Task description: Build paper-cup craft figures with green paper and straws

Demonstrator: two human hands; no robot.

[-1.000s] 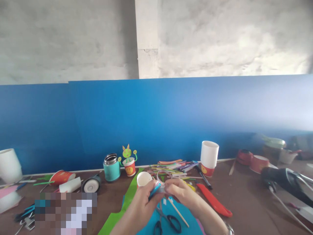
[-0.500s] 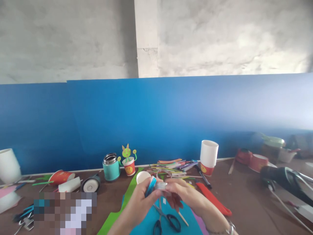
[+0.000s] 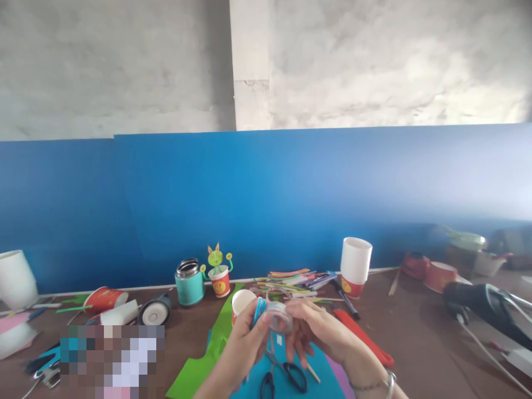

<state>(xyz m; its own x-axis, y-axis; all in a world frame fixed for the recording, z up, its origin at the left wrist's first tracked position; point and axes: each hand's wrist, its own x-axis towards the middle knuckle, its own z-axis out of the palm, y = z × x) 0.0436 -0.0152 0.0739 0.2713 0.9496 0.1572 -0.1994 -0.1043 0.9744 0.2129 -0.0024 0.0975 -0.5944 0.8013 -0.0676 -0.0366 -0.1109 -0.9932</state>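
A roll of clear tape (image 3: 272, 311) is held up between my two hands over the middle of the desk. My left hand (image 3: 246, 339) is closed on its left side, with a small blue strip-like piece (image 3: 258, 310) pinched in the same fingers. At the roll's upper right edge, the thumb and forefinger of my right hand (image 3: 318, 327) press on it while the other fingers hang curled below. Beneath the hands, scissors (image 3: 286, 372) with dark handles lie on blue sheets (image 3: 328, 368). A paper cup (image 3: 242, 302) stands just behind my left hand.
Green sheet (image 3: 195, 368) lies left of the blue ones. Behind are a teal jar (image 3: 189, 288), a cup with a green figure (image 3: 220, 282), coloured sticks and pens (image 3: 299, 280) and stacked cups (image 3: 356, 266). A red pouch (image 3: 366, 341) and black hair dryer (image 3: 477, 302) lie right.
The tape roll has turned so that its round face and central hole show more clearly. My right fingers have shifted slightly on its edge. The blue piece stays in my left hand.
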